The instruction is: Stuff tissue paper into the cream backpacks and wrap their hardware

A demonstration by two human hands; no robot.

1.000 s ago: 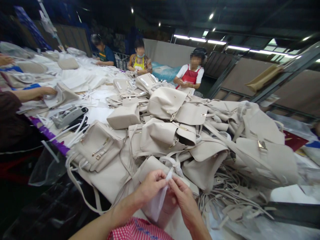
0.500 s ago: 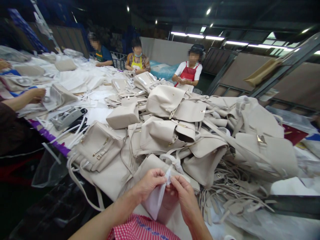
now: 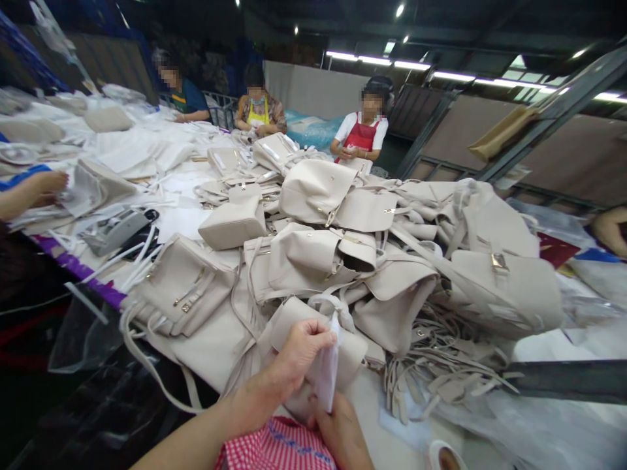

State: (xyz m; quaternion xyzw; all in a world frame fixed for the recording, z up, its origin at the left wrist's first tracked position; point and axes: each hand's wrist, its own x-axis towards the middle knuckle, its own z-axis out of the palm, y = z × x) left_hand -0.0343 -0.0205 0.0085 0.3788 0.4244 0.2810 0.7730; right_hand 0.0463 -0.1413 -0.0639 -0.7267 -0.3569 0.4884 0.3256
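Note:
My left hand [image 3: 304, 349] pinches the upper end of a thin white sheet [image 3: 327, 369], thumb against fingers. Lower down, near my apron, my right hand [image 3: 336, 421] is closed at the sheet's bottom end; its fingers are partly hidden. The sheet hangs between both hands in front of a beige bag [image 3: 353, 356] that lies closest to me. A loop with white wrapping rises from this bag just beyond my left hand.
Beige bags [image 3: 313, 254] are heaped ahead, with loose straps [image 3: 441, 365] at the right. A grey device [image 3: 117, 230] lies left. A tape roll [image 3: 443, 455] sits at the lower right. Three people work across the table; another person's hand [image 3: 49, 186] is far left.
My right hand has moved down from the sheet's top to its lower end. My left hand still pinches the top. The view has shifted slightly, and an arm now shows at the far right.

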